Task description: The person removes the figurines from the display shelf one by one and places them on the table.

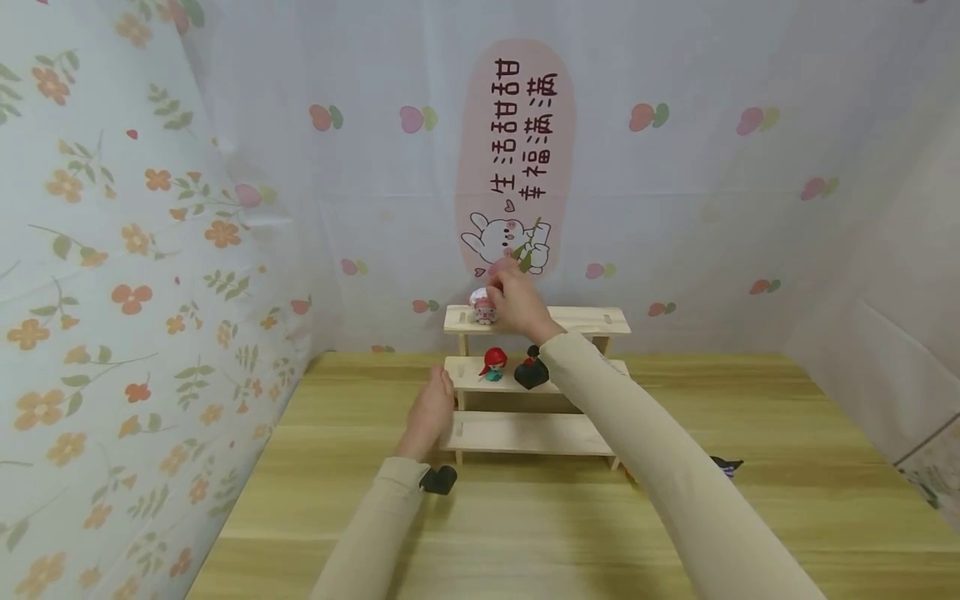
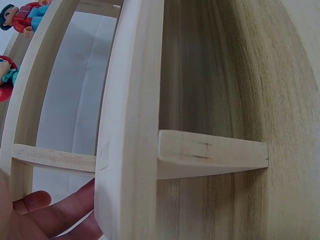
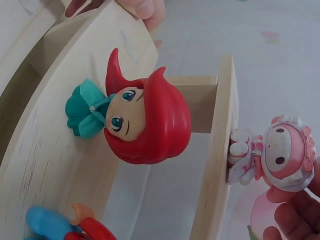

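A three-step wooden display shelf (image 1: 534, 435) stands on the table. My right hand (image 1: 517, 298) pinches the head of a pink-and-white hooded character figurine (image 3: 285, 152), whose feet are against the top step. One step lower are a red-haired figurine (image 1: 493, 364) in a teal outfit and a figurine (image 2: 30, 17) with a dark hat, red top and blue trousers. The head view shows that second one partly hidden behind my right wrist and a black heart-shaped piece. My left hand (image 1: 431, 408) grips the left end of the middle step, its thumb on top in the right wrist view.
A dark, pointed object with purple stripes (image 1: 727, 467) lies on the wood-grain table (image 1: 315, 500), right of the shelf and partly behind my right sleeve. Something orange (image 1: 628, 475) shows by that sleeve. Patterned cloth (image 1: 375, 167) hangs behind and at the left.
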`<action>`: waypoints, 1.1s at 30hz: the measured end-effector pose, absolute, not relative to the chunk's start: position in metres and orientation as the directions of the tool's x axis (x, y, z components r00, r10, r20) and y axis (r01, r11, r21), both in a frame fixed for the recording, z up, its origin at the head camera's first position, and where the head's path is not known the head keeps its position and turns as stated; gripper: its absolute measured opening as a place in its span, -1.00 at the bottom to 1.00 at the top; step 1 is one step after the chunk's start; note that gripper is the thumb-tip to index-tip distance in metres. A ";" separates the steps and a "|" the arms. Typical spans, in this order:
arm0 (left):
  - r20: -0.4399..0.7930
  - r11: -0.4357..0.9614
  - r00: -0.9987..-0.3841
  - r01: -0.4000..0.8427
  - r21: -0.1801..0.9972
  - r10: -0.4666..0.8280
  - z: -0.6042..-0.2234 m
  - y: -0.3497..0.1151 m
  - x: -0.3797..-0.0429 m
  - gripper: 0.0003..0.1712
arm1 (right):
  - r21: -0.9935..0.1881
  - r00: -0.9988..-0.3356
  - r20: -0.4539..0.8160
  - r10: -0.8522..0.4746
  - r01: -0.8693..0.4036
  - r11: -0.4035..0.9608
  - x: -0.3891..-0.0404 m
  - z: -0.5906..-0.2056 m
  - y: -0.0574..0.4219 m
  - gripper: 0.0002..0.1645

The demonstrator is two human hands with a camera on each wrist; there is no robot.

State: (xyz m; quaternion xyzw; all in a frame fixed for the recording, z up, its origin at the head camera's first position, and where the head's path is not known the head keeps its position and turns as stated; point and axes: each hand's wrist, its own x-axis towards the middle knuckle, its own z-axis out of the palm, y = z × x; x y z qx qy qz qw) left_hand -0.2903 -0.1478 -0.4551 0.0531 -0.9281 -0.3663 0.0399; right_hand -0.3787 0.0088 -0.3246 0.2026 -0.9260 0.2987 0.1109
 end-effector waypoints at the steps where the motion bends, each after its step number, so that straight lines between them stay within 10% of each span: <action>1: 0.037 0.729 -0.991 -0.069 0.682 -0.128 -0.455 -0.147 -0.290 -0.60 | -0.509 -0.894 0.327 -0.305 -0.439 0.740 -0.379 -0.325 0.009 -0.81; 33: 0.032 0.748 -0.989 -0.086 0.658 -0.143 -0.454 -0.145 -0.290 -0.56 | -0.523 -0.871 0.294 -0.393 -0.491 0.697 -0.361 -0.308 0.059 -0.84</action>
